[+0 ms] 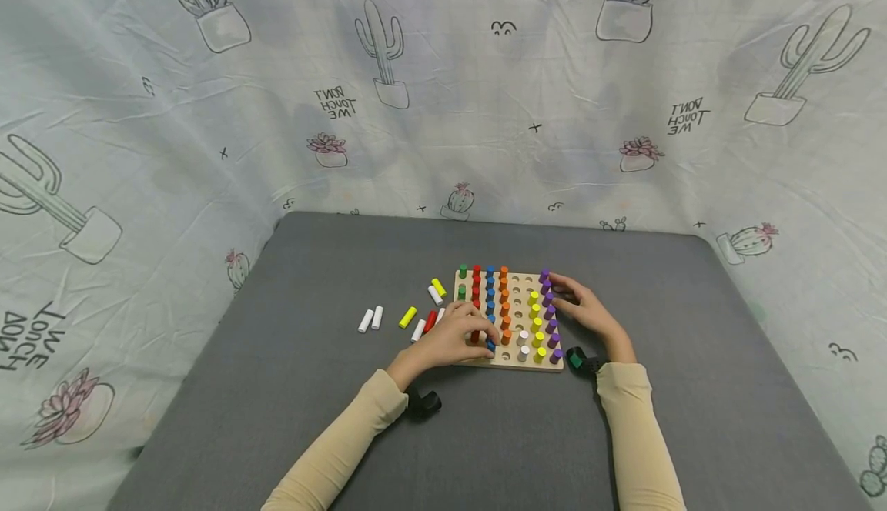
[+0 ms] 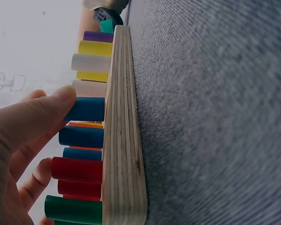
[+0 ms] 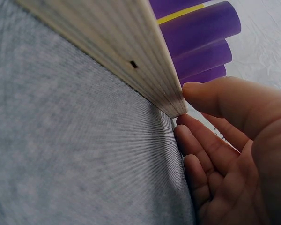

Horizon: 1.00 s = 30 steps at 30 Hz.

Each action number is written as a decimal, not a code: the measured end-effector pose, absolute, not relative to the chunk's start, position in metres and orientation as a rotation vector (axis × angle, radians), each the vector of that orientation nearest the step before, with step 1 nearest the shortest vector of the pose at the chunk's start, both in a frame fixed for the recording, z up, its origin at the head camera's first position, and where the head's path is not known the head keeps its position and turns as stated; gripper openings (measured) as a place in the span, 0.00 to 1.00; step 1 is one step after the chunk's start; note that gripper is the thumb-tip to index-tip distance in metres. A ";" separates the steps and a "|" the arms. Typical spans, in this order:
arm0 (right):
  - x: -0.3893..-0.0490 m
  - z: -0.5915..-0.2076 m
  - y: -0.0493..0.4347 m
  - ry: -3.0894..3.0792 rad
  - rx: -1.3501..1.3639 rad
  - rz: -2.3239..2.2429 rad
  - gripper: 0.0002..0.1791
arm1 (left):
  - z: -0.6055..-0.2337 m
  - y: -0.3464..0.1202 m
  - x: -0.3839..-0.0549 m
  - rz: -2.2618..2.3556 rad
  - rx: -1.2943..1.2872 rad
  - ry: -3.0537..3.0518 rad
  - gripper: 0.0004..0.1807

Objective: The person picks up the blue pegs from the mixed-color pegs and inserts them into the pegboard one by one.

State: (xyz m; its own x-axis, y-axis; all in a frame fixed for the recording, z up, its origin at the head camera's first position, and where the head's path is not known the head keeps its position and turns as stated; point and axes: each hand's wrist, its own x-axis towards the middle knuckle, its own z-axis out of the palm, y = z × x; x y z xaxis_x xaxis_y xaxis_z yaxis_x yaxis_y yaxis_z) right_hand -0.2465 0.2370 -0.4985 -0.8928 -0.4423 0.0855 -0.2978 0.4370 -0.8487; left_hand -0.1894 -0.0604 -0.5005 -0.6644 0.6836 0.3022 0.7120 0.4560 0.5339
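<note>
A wooden pegboard (image 1: 520, 365) lies on the table with columns of coloured pegs standing in it: green, red, blue, orange, white, yellow and purple. At its near edge my left hand (image 1: 453, 335) pinches a blue peg (image 2: 86, 109) between thumb and fingers. That peg stands upright on the board, in line with the other blue pegs (image 1: 490, 283). On the right side my right hand (image 1: 589, 315) grips the board's edge beside the purple pegs (image 3: 201, 23), thumb (image 3: 201, 96) at the upper edge and fingers low by the table. Several holes between the orange and yellow columns hold nothing.
Loose pegs lie left of the board, among them white pegs (image 1: 366, 320), yellow pegs (image 1: 407, 317) and a red peg (image 1: 430, 321). Black wrist devices (image 1: 424, 405) sit under both forearms. A printed cloth (image 1: 443, 111) hangs around the grey table (image 1: 333, 449).
</note>
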 end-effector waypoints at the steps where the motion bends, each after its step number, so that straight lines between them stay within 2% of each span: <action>1: -0.246 -0.498 0.237 2.534 -0.653 -1.447 0.29 | -0.501 -0.060 -0.189 -0.993 -1.267 -2.643 0.09; 11: -0.247 -0.501 0.238 2.547 -0.678 -1.438 0.28 | -0.502 -0.060 -0.190 -0.975 -1.268 -2.651 0.08; 20: -0.265 -0.531 0.248 2.558 -0.684 -1.442 0.29 | -0.504 -0.060 -0.191 -0.984 -1.269 -2.631 0.08; 30: -0.265 -0.530 0.248 2.547 -0.679 -1.456 0.29 | -0.503 -0.060 -0.191 -0.956 -1.269 -2.618 0.08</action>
State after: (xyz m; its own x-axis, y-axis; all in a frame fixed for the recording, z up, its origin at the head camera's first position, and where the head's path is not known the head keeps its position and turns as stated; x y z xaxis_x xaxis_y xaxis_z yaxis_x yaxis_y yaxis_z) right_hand -0.2649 0.2481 -0.5296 -0.8903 -0.4426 0.1073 -0.3171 0.4333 -0.8436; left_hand -0.1913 -0.0601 -0.5033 -0.6539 0.6826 0.3262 0.7322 0.4626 0.4999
